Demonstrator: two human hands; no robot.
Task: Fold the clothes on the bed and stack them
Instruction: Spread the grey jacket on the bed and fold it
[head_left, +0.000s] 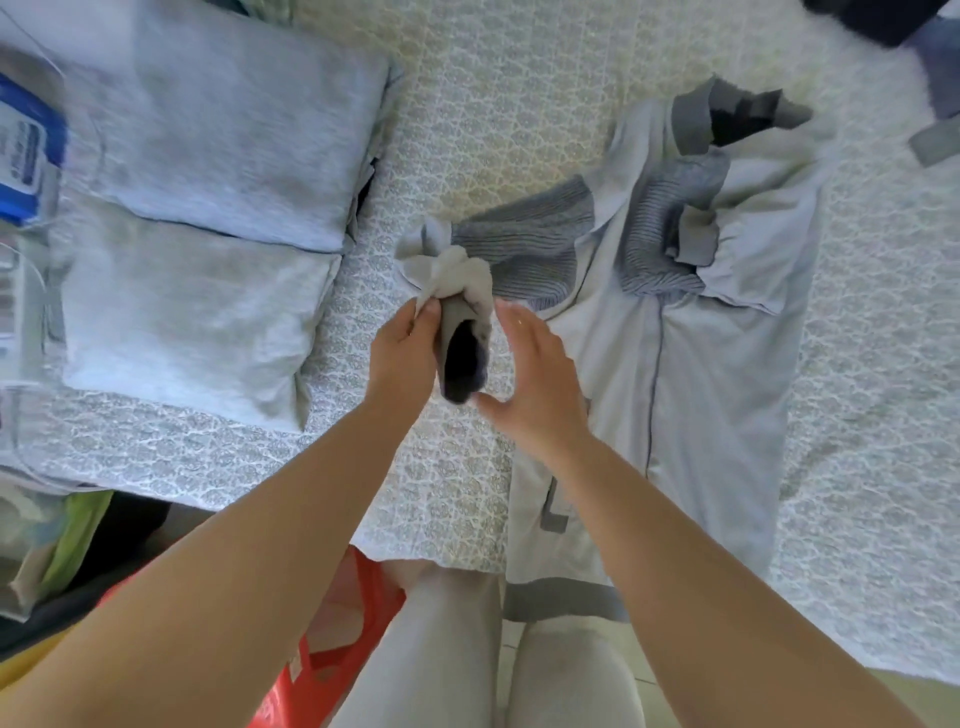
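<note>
Left hand (402, 345) pinches the sleeve cuff (460, 322); sleeve's long axis runs up-right toward the pale jacket (691, 395). Right hand (535, 384) open, just beside the cuff.

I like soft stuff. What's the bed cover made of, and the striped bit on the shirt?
The bed cover looks like quilted cotton with a matte finish: stitched lines cross its printed pattern. The striped bit on the shirt looks like ribbed knit, with fine raised ridges. Probably both are soft.

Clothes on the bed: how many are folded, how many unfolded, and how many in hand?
Folded: 2, top and second top
Unfolded: 1, jacket
In hand: 1, sock bundle, left hand pinching it, right hand beside
Total: 4
</note>
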